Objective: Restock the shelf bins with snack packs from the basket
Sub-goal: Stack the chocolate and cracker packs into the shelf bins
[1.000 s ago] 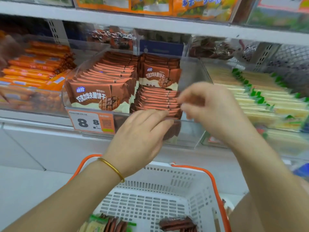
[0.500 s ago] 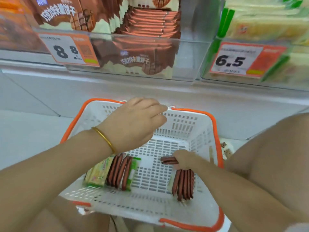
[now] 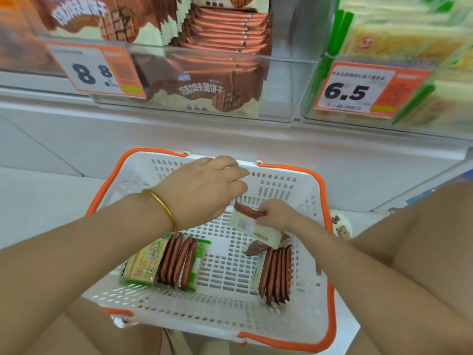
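Two clear plastic shelf bins stand side by side on the white shelf ledge (image 3: pixel 230 139) at the top of the view. The left-hand clear bin (image 3: pixel 286 93) contains brown chocolate wafer packs (image 3: pixel 225 32), stacked flat at the rear and standing in a row at the left, with one pack lying against the front wall. The right-hand clear bin (image 3: pixel 419 111) contains pale yellow packs with green edges (image 3: pixel 399 39); their detail is blurred. A white slotted plastic basket with an orange rim (image 3: pixel 281 180) sits below the ledge, between the person's forearms. The left hand (image 3: pixel 204 190) hovers over the basket's far wall, fingers loosely curled and holding nothing; contact with the rim cannot be confirmed. The right hand (image 3: pixel 275 213) is inside the basket, fingers pinched on a brown snack pack with a white printed back (image 3: pixel 253 228), which is tilted and raised off the basket floor. A right-side row of brown packs (image 3: pixel 276 272) stands on edge just below that hand, near the right wall. A left-side row of brown packs (image 3: pixel 179 262) stands on edge, touching a green-and-cream cracker pack (image 3: pixel 143 265). An orange-and-white price tag marked 8.8 (image 3: pixel 99 73) is fixed to the left-hand bin; a tag marked 6.5 (image 3: pixel 366 89) is fixed to the right-hand bin. A thin gold bangle (image 3: pixel 163 208) circles the left wrist
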`<state>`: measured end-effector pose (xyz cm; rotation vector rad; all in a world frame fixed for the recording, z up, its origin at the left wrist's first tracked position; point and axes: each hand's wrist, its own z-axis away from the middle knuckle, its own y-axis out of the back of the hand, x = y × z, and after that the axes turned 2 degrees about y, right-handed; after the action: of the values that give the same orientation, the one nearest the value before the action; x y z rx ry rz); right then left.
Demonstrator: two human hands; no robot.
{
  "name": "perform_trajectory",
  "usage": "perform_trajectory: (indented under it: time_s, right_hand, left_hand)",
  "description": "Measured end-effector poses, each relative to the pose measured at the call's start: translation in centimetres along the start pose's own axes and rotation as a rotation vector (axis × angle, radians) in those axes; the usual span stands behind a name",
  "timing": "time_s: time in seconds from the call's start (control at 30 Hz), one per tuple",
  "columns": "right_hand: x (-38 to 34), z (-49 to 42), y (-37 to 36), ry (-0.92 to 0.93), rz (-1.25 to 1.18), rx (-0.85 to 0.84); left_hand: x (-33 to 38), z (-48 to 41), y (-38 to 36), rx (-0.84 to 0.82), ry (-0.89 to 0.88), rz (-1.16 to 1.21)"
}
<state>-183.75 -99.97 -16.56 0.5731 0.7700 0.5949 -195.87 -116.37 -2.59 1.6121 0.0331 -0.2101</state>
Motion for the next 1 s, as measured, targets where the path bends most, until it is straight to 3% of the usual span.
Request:
perform_trajectory:
  time_s: [0.13,0.23,0.33,0.4,0.47,0.53,0.7,0.9,1.0]
  right_hand:
    - [-3.7,5.0,4.9,0.010,-0.707,-0.001]
    - [-5.6,7.7,6.6,0.055,-1.044,-0.040]
    - [-7.2,9.3,7.1,0.053,-1.246,-0.066]
    - [-7.9,10.0,7.5,0.052,-1.362,-0.115]
    - [-8.0,10.5,8.1,0.061,-1.384,-0.146]
    - [-7.8,10.9,8.8,0.075,-1.290,-0.054]
    - [-9.6,12.3,10.0,0.292,-1.170,0.208]
    - [-14.1,14.1,10.9,0.478,-1.089,0.469]
    - [-15.5,13.7,13.8,0.483,-1.031,0.604]
  left_hand:
    - [0.3,0.1,1.2,-0.200,0.132,0.074]
    - [0.5,0.2,2.3,-0.338,0.183,0.025]
    - [0.2,0.4,2.8,-0.125,0.106,0.024]
    - [0.1,0.4,3.3,0.013,0.149,0.147]
    - [0.0,0.3,4.9,0.080,0.324,0.406]
    - [-0.7,0.3,6.0,0.101,0.555,0.762]
    - [-1.5,0.5,7.4,0.244,0.724,1.372]
    - [-1.8,-0.3,8.9,0.413,0.735,1.659]
    - [-2.8,-1.3,9.7,0.576,0.735,1.595]
